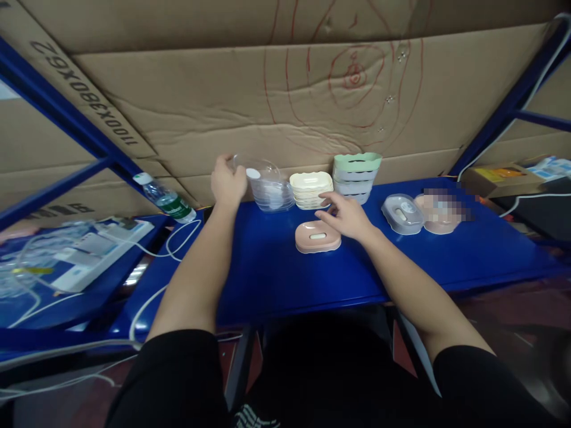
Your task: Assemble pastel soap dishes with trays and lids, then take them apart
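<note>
My left hand (228, 181) is closed on the edge of a clear plastic lid (263, 167) with a white oval label. The lid is tilted over a stack of similar clear lids (273, 197). My right hand (344, 215) is held with its fingers apart and nothing in them, just above and right of a pink soap dish (317, 242). That dish has a pale oblong piece in its middle. Behind it stands a stack of cream scalloped trays (311, 196), partly covered by my right fingertips.
To the right of the cream trays rises a stack of grey trays topped with a green one (357, 163). A lidded grey soap dish (402, 215) and a pink one (441, 224), partly pixelated, sit farther right. A water bottle (165, 199) and white cables (182, 238) lie at left.
</note>
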`<action>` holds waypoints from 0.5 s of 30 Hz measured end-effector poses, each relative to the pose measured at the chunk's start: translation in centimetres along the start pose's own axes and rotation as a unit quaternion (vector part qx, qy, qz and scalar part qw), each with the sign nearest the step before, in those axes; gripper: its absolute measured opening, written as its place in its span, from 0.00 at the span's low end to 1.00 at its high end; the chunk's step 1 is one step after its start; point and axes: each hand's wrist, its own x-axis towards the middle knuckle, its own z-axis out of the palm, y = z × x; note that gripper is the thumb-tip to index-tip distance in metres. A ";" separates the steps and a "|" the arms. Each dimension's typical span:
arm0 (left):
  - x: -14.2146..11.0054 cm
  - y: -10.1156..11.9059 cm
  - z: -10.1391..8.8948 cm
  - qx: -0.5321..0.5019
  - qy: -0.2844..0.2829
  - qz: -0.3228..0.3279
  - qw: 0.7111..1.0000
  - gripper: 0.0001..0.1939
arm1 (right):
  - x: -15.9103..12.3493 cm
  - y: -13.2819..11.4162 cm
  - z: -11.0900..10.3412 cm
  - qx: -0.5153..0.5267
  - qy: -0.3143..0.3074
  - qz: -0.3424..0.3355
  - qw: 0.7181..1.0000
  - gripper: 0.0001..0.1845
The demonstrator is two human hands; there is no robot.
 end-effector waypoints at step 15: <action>-1.7 -1.0 3.1 -0.014 0.011 -0.020 1.000 0.27 | -0.4 0.3 0.4 -0.108 -0.220 -0.065 0.967 0.53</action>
